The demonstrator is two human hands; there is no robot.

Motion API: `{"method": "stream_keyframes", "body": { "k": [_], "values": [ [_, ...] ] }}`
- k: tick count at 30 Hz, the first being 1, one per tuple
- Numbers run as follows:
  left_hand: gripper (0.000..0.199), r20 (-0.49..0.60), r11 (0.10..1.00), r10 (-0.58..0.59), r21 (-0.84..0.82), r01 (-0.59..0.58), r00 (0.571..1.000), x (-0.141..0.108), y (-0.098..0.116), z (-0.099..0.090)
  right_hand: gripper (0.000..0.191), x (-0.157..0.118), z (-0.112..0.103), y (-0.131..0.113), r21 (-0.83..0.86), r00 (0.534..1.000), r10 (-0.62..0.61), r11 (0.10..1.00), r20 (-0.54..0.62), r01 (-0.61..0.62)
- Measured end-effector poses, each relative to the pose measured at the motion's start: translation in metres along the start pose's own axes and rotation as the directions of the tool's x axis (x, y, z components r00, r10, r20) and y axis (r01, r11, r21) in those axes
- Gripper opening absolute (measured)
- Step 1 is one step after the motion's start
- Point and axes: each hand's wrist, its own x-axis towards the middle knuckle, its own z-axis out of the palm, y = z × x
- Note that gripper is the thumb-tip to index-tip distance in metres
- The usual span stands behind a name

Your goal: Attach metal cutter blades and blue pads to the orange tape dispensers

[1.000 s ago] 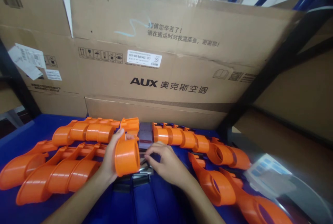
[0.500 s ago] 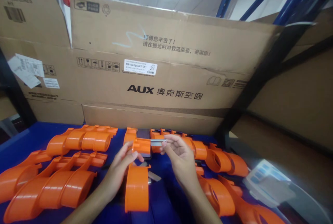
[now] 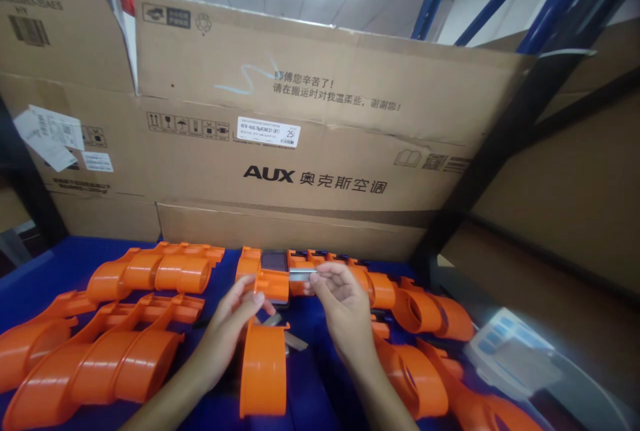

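My left hand (image 3: pixel 239 311) grips an orange plastic part (image 3: pixel 273 286) by its flat upper section, thumb in front. A rounded orange band (image 3: pixel 263 371) hangs right below it; whether the two are one piece I cannot tell. Between thumb and fingers of my right hand (image 3: pixel 345 304) is a thin metal strip (image 3: pixel 301 275). The strip's left end meets the right edge of the orange part; how far it reaches inside is hidden. Loose metal strips (image 3: pixel 295 340) lie below and behind, partly covered by the band.
Rows of orange parts (image 3: pixel 143 271) lie on the blue surface (image 3: pixel 45 261) at left, with more orange parts (image 3: pixel 420 311) at right. A white device with blue panels (image 3: pixel 515 347) stands far right. Cardboard (image 3: pixel 310 211) walls the back; a dark post (image 3: pixel 465 197) slants at right.
My right hand has shifted slightly left, bringing the metal strip closer against the orange part. Less of the strip shows between hand and part. My left hand stays nearly still.
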Motion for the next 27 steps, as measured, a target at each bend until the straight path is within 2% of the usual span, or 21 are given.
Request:
{"method": "stream_keyframes", "body": {
  "k": [5, 10, 14, 20, 24, 27],
  "values": [
    [0.049, 0.025, 1.000, 0.000, 0.020, -0.001, 1.000, -0.0009, -0.0019, -0.0018, 0.027, 0.0001, 0.0004, 0.0013, -0.002, 1.000, -0.010, 1.000, -0.014, 0.010],
    [0.048, -0.010, 0.999, 0.026, 0.036, -0.026, 1.000, -0.0012, 0.0026, -0.0005, 0.026, -0.0015, 0.0001, -0.0007, -0.029, 0.999, -0.036, 0.999, -0.014, 0.036],
    [0.040, -0.012, 0.997, 0.050, 0.054, -0.049, 0.999, -0.0006, 0.0062, 0.0008, 0.026, -0.0016, 0.0000, -0.0036, -0.023, 0.999, -0.041, 0.999, 0.015, 0.041],
    [0.045, 0.030, 0.998, 0.043, 0.050, -0.044, 0.999, 0.0006, 0.0015, -0.0011, 0.028, -0.0024, 0.0014, -0.0045, -0.008, 0.998, 0.007, 1.000, 0.069, -0.007],
    [0.051, 0.002, 0.997, 0.067, 0.047, -0.067, 0.998, 0.0003, -0.0013, -0.0017, 0.034, -0.0015, 0.0013, -0.0026, 0.027, 0.998, 0.057, 0.998, 0.024, -0.057],
    [0.056, -0.038, 0.996, 0.081, 0.032, -0.080, 0.996, -0.0003, -0.0004, 0.0000, 0.032, -0.0012, 0.0007, -0.0029, -0.018, 0.997, 0.062, 0.998, -0.034, -0.063]
  ]
}}
